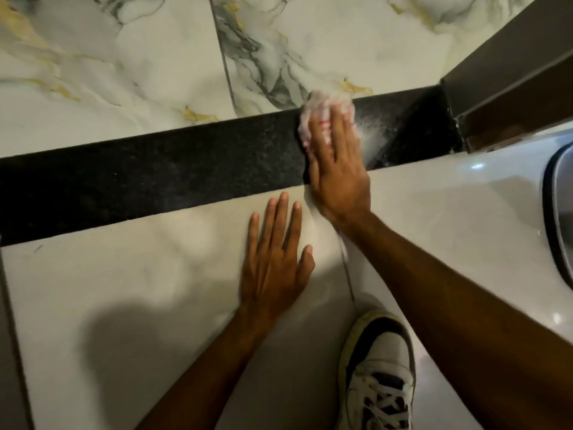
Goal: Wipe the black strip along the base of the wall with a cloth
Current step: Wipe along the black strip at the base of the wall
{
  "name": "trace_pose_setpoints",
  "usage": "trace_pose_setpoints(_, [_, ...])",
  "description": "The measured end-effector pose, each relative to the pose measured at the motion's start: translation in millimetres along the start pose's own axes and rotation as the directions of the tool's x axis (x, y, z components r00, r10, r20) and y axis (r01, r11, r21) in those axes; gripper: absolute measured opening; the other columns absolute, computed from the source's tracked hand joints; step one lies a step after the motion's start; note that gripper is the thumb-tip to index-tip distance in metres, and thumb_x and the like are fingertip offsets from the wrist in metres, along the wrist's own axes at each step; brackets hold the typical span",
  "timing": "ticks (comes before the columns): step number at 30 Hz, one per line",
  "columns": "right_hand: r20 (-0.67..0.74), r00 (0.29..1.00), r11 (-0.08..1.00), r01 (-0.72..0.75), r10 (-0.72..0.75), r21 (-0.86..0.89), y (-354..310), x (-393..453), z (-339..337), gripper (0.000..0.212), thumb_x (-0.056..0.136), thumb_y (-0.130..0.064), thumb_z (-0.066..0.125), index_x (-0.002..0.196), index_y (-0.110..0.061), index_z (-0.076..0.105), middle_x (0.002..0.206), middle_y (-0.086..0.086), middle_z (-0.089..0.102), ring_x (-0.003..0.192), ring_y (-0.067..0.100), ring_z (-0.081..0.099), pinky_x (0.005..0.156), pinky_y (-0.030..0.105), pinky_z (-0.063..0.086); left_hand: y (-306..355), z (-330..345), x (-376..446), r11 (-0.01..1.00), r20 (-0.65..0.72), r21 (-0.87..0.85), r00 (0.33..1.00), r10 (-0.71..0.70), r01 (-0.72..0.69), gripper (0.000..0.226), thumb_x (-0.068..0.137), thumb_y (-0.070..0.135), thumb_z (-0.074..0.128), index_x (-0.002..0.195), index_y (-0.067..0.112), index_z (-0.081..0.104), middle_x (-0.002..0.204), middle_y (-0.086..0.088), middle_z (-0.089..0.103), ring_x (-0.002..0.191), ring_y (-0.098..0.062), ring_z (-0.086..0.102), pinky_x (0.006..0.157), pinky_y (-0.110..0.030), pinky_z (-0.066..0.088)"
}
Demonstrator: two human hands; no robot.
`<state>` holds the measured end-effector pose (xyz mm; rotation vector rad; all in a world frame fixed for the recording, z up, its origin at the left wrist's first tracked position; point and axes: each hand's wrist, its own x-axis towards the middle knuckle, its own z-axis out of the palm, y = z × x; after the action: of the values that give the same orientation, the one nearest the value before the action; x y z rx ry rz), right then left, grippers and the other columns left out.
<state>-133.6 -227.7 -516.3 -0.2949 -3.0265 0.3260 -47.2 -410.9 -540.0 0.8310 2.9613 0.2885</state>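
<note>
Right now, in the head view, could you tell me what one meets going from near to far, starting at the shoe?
Shoe → left hand flat on the floor tile → right hand → cloth on the black strip → marble wall tile.

Leftward, the speckled black stone strip (148, 178) along the marble-tiled wall (124, 72) lies open; rightward it ends at a dark brown box-shaped fixture (508, 88), with a glossy white curved object (496, 197) and a white laced sneaker (378, 367) crowding the pale tiled floor (124, 290)
</note>
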Motion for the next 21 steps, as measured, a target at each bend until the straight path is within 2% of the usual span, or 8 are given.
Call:
trace_pose_setpoints(3, [0.062, 0.992, 0.994, 0.111, -0.113, 0.022, 20, -49, -14, 0.060, 0.114, -0.033, 0.041, 0.169, -0.017, 0.025, 0.179, 0.014, 0.016, 0.168, 0.031, 0.012, 0.131, 0.054, 0.036, 9, 1, 3, 0.999, 0.000, 0.007, 1.000, 0.031, -0.031, 0.075, 0.110, 0.043, 0.046, 0.173, 0.007, 0.029, 0.180, -0.022, 0.026, 0.168, -0.036, 0.024, 0.137, -0.059, 0.022])
trace_pose_setpoints(6, [0.004, 0.992, 0.992, -0.126, 0.126, -0.012, 51, -69, -27, 0.059, 0.114, -0.030, 0.042, 0.169, -0.020, 0.024, 0.179, 0.012, 0.014, 0.167, 0.031, 0.013, 0.128, 0.056, 0.040, 13, -1, 6, 0.999, -0.001, 0.007, 0.999, 0.041, -0.041, 0.075, 0.108, 0.042, 0.047, 0.172, 0.007, 0.031, 0.180, -0.022, 0.027, 0.168, -0.037, 0.027, 0.136, -0.060, 0.025])
trace_pose_setpoints(8, [-0.090, 0.940, 0.944, -0.331, 0.329, -0.003, 68, -47, -27, 0.058, 0.116, -0.031, 0.036, 0.170, -0.017, 0.019, 0.179, 0.014, 0.013, 0.167, 0.031, 0.012, 0.131, 0.055, 0.036, 15, 1, 9, 0.999, 0.008, 0.001, 0.999, 0.052, -0.052, 0.076, 0.109, 0.043, 0.046, 0.173, 0.007, 0.029, 0.180, -0.022, 0.025, 0.168, -0.037, 0.024, 0.136, -0.062, 0.025])
trace_pose_setpoints(10, [-0.129, 0.908, 0.916, -0.398, 0.400, 0.043, 78, -10, -21, 0.062, 0.116, -0.033, 0.036, 0.170, -0.014, 0.014, 0.179, 0.018, 0.012, 0.167, 0.035, 0.012, 0.134, 0.056, 0.030, 18, 4, 13, 0.997, 0.007, 0.002, 0.997, 0.080, -0.080, 0.076, 0.110, 0.044, 0.047, 0.173, 0.007, 0.028, 0.180, -0.022, 0.025, 0.168, -0.038, 0.024, 0.136, -0.062, 0.025])
trace_pose_setpoints(13, [-0.103, 0.955, 0.957, -0.266, 0.278, 0.113, 70, 29, -15, 0.063, 0.114, -0.036, 0.044, 0.169, -0.019, 0.018, 0.177, 0.018, 0.018, 0.166, 0.035, 0.018, 0.133, 0.056, 0.032, 26, 9, 23, 0.994, -0.013, 0.018, 0.994, 0.104, -0.104, 0.076, 0.111, 0.046, 0.044, 0.174, 0.007, 0.025, 0.181, -0.022, 0.024, 0.168, -0.038, 0.024, 0.136, -0.061, 0.024])
trace_pose_setpoints(17, [0.021, 0.999, 0.997, 0.025, -0.027, 0.075, 64, -24, -19, 0.056, 0.116, -0.030, 0.039, 0.169, -0.017, 0.026, 0.179, 0.013, 0.015, 0.168, 0.028, 0.010, 0.134, 0.053, 0.030, 35, 11, 29, 0.995, -0.010, 0.040, 0.996, 0.094, -0.093, 0.076, 0.112, 0.048, 0.040, 0.175, 0.008, 0.023, 0.181, -0.021, 0.022, 0.169, -0.037, 0.023, 0.137, -0.059, 0.022])
trace_pose_setpoints(19, [0.033, 0.999, 0.995, -0.030, 0.027, 0.093, 78, -63, -28, 0.058, 0.113, -0.027, 0.044, 0.168, -0.021, 0.028, 0.179, 0.010, 0.016, 0.168, 0.027, 0.013, 0.130, 0.053, 0.039, 36, 9, 31, 0.994, -0.008, 0.048, 0.995, 0.101, -0.100, 0.077, 0.112, 0.047, 0.043, 0.174, 0.007, 0.023, 0.181, -0.022, 0.022, 0.168, -0.038, 0.024, 0.136, -0.060, 0.024])
trace_pose_setpoints(21, [0.003, 0.986, 0.982, -0.169, 0.169, 0.088, 98, -66, -35, 0.060, 0.113, -0.028, 0.044, 0.169, -0.023, 0.025, 0.179, 0.009, 0.015, 0.167, 0.027, 0.018, 0.125, 0.053, 0.046, 36, 8, 31, 0.993, 0.001, 0.054, 0.994, 0.107, -0.107, 0.078, 0.112, 0.047, 0.044, 0.175, 0.007, 0.022, 0.182, -0.022, 0.021, 0.168, -0.038, 0.023, 0.136, -0.061, 0.025])
